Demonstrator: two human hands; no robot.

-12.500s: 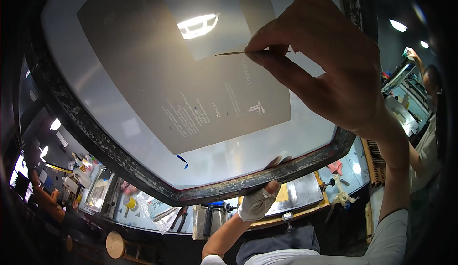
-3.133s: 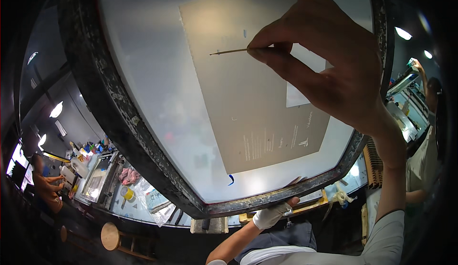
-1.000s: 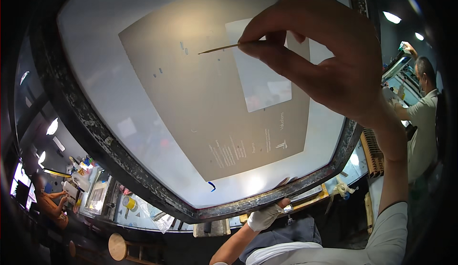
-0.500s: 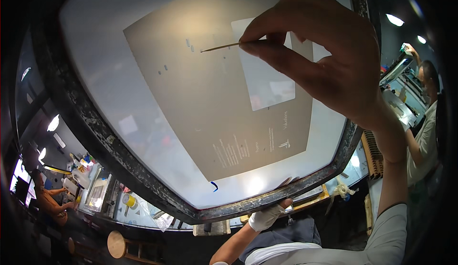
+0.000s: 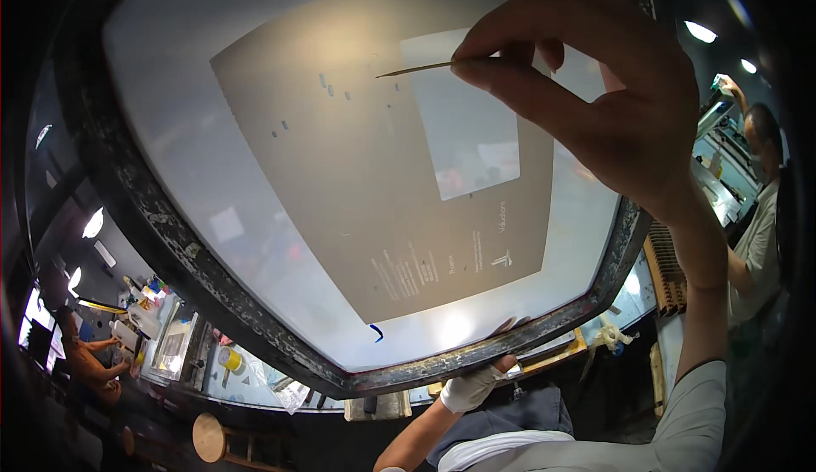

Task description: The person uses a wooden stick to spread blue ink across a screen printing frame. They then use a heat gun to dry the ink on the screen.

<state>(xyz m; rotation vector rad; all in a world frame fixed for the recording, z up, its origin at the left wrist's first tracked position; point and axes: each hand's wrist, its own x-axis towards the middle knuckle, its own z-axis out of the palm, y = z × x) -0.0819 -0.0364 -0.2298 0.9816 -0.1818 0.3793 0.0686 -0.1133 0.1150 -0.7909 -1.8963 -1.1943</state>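
Observation:
A large screen-printing frame [image 5: 183, 255], dark and paint-worn, is tilted up in front of me with a pale mesh stretched across it. On the mesh is a grey-brown stencil area [image 5: 340, 183] with a light rectangle, fine pale lettering and several small bluish marks [image 5: 325, 84]. My right hand [image 5: 586, 90] pinches a thin pointed stick [image 5: 412, 70] between thumb and forefinger. The stick points left over the stencil; whether its tip touches the mesh I cannot tell. My left hand [image 5: 484, 384], in a pale glove with bare fingertips, grips the frame's lower edge, its fingers partly behind the mesh.
Below the frame runs a workbench [image 5: 263, 394] with a yellow-labelled roll or tub [image 5: 229, 358] and crumpled plastic. A round wooden stool [image 5: 209, 438] stands at lower left. One person [image 5: 93, 361] works at far left, another [image 5: 756, 217] at far right. A wooden rack [image 5: 665, 272] stands at right.
My right hand has moved up and to the right, drawing the stick's tip away from the bluish marks. The frame has shifted very slightly left. My left hand keeps its hold.

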